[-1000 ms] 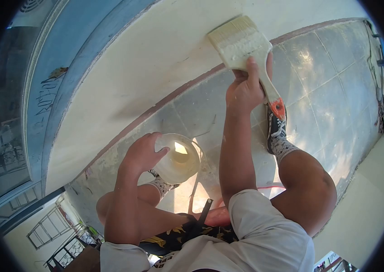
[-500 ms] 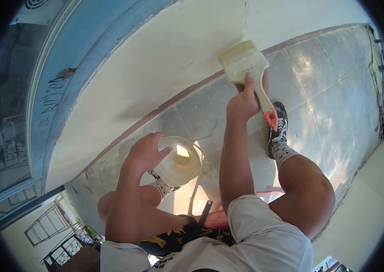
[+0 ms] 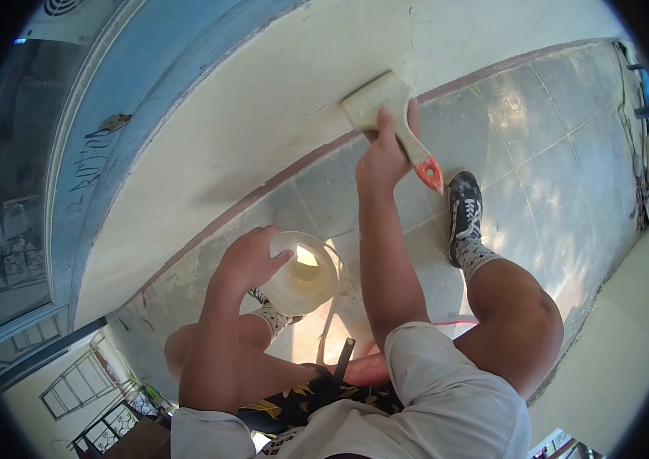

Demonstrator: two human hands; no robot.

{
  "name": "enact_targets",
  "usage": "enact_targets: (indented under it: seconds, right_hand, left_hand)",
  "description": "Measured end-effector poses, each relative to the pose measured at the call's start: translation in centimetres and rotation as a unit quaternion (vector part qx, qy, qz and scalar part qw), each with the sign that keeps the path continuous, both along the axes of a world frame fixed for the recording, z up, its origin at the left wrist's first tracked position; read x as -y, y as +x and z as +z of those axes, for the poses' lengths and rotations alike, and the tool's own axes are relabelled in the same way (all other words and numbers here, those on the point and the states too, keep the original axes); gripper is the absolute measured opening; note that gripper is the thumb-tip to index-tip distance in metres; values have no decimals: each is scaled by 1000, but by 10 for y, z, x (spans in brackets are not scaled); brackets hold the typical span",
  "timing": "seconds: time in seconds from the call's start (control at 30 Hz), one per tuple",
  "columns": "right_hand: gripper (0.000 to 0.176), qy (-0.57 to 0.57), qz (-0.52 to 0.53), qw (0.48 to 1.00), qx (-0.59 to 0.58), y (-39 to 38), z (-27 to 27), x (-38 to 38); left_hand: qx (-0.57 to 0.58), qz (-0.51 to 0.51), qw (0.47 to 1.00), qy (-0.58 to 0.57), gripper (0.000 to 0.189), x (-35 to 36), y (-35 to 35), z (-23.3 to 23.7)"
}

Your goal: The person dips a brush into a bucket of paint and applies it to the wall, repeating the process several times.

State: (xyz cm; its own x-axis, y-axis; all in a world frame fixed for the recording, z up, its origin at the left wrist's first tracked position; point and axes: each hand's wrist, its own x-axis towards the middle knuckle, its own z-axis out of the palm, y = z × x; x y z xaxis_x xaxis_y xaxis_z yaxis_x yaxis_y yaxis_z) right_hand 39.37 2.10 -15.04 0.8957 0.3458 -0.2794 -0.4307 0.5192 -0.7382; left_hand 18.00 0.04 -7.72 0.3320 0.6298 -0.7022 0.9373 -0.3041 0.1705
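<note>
Pale wall [image 3: 240, 126] is bordered by tiled floor [image 3: 546, 153]; whitish container [image 3: 303, 301] is seen in front of floor, near wall; broad brush [image 3: 378, 99] is shifted leftward along lower wall since moment ago, so stroke seems to be under way, though bristle contact is poorly seen; brush handle is wrapped by closed right hand [image 3: 382, 161]; container rim is clasped by part-curled left hand [image 3: 252, 258], thumb inside.

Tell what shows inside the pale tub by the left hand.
Inside the tub, a bright patch and a yellowish area show, perhaps paint. The left hand covers part of the tub; whatever lies behind that hand is hidden.
</note>
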Motion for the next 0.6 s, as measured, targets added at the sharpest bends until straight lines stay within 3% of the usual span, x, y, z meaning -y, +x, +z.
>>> enact_targets:
  seconds: [0.1,0.17,0.3,0.4,0.5,0.6]
  right_hand:
    - [53,41,7,999,-17,22,24,8]
    - [52,143,-40,989,28,44,25,29]
    - [54,74,-65,994,47,76,-28,46]
    - [54,1,-53,999,-11,70,-65,37]
    - [52,24,-42,999,13,58,-59,-2]
    - [52,51,-17,998,17,79,-13,3]
  left_hand:
    - [12,10,1000,-9,53,3,2,1]
    - [2,5,1000,-5,53,3,-4,-1]
    - [-8,18,1000,-7,53,0,-3,2]
    - [0,-5,1000,12,53,1,-6,-6]
    - [6,-8,1000,11,54,1,0,-4]
    - [12,22,999,-23,54,2,7,1]
